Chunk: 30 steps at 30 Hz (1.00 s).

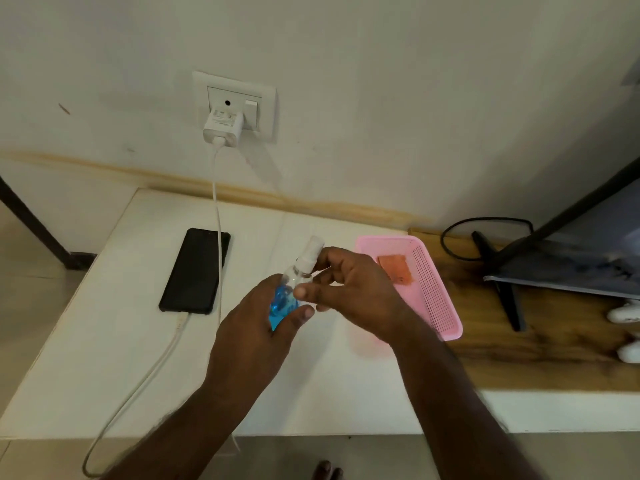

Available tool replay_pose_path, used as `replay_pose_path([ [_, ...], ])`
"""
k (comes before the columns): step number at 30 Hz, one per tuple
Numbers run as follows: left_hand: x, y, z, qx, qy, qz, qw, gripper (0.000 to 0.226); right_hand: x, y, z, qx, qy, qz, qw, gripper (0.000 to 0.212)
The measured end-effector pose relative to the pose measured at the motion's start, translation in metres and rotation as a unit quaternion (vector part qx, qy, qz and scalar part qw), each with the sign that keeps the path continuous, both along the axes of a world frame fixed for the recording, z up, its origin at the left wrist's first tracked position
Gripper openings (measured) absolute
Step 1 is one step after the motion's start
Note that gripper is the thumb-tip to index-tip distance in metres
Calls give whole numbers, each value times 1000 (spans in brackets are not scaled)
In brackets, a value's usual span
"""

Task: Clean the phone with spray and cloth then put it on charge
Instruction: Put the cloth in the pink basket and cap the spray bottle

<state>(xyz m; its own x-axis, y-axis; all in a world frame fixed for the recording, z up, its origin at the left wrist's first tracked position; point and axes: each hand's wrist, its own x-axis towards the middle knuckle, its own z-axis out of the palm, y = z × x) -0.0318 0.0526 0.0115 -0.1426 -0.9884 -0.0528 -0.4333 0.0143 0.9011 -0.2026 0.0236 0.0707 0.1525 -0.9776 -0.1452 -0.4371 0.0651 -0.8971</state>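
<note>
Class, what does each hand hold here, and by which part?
Left hand grips the spray bottle round its blue body; right hand pinches its neck below the white nozzle.

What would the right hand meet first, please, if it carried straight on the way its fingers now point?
The right hand points leftward at the spray bottle that the left hand grips; it would probably meet the bottle's neck first, if not already touching. Depth is unclear.

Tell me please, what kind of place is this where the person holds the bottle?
Probably a room in a home. A white charger sits in a wall socket above a low white table where a phone lies, and a pink basket stands on a wooden surface beside it.
</note>
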Motion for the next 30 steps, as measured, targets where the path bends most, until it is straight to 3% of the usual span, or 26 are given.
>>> replay_pose_path([
  [2,-3,-1,0,63,47,13,997,108,-1,0,0,-31,30,-7,999,28],
  [3,-6,-1,-2,60,35,11,997,104,-4,0,1,-40,24,-15,999,28],
  [7,-2,4,-9,37,-100,-73,992,102,-31,-7,18,-68,-100,-114,986,37],
  [10,1,9,-23,-3,-247,-153,957,89,-64,-11,26,-147,-137,-245,948,36],
  [13,0,12,-31,-30,-328,-195,924,81,-91,-13,17,-211,6,-333,919,39],
  [18,-1,15,-45,-37,-389,-228,892,78,-102,-23,-19,-189,154,-343,907,38],
  [23,0,17,-54,-26,-413,-245,877,78,-100,-35,-41,-149,160,-343,914,45],
  [30,0,17,-57,-24,-426,-251,869,79,-92,-42,-59,-131,157,-337,919,39],
])
